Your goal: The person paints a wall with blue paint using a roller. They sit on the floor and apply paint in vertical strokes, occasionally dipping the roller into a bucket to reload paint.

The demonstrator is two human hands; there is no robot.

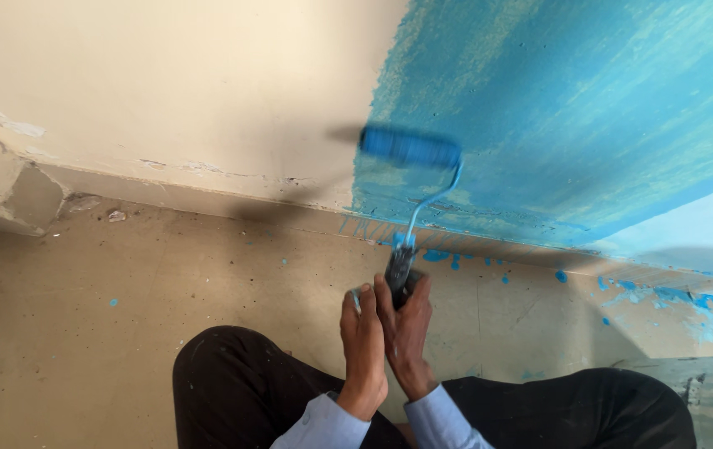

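Both hands were clasped together low in the middle of the view, above the person's knees. The right hand (407, 328) was closed around the dark handle (401, 270) of a paint roller, fingers wrapped tight about the grip, while the left hand (363, 337) lay pressed against it from the side, its fingers curled in toward the same handle; how much of the grip the left hand actually held could not be told, since the right one covered most of it. Pale blue shirt cuffs (377, 420) showed at both wrists, and black trousers (240, 387) covered the bent knees on either side. From the handle a thin, paint-smeared metal rod (430, 204) rose and bent over to the roller sleeve (410, 147), which was soaked in blue and blurred. The sleeve lay against the wall (165, 83) right at the boundary between the bare cream surface to the left and the freshly coated blue patch (589, 108) to the right. The blue coat was streaky, with cream showing through in places. Along the base of the wall ran a low skirting strip (207, 199), cream on the left and smeared blue on the right. The tan floor (82, 316) below carried scattered blue drips (448, 258), thickest just beneath the painted section, and a few bits of rubble near the left corner.
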